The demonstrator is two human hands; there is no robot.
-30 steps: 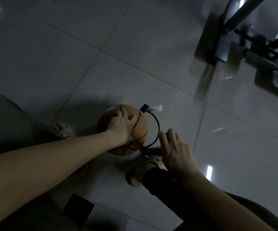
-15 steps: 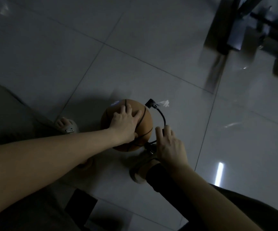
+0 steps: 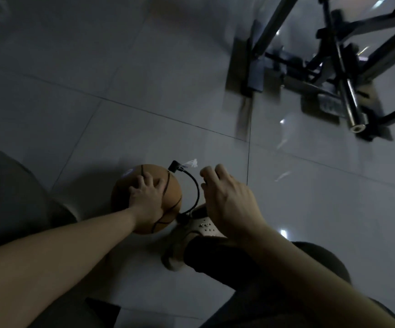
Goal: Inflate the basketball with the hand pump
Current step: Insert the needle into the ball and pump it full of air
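An orange basketball (image 3: 171,195) sits on the tiled floor between my feet. My left hand (image 3: 144,200) rests on top of it with fingers spread, holding it steady. A black hose (image 3: 196,185) arcs from a black connector (image 3: 174,166) at the ball's upper right down to the pump base by my right shoe (image 3: 193,233). My right hand (image 3: 229,202) hovers over that spot, raised toward me, fingers curled round the pump handle, which is hidden under the hand.
A black metal frame of exercise equipment (image 3: 343,91) stands at the upper right on the glossy floor (image 3: 121,79). My left leg (image 3: 7,197) fills the left edge, and my right leg (image 3: 239,280) is bent below my right hand.
My right hand has risen toward the camera from low beside the ball. My left hand stays on the ball. The view has tilted, showing more of the metal frame.
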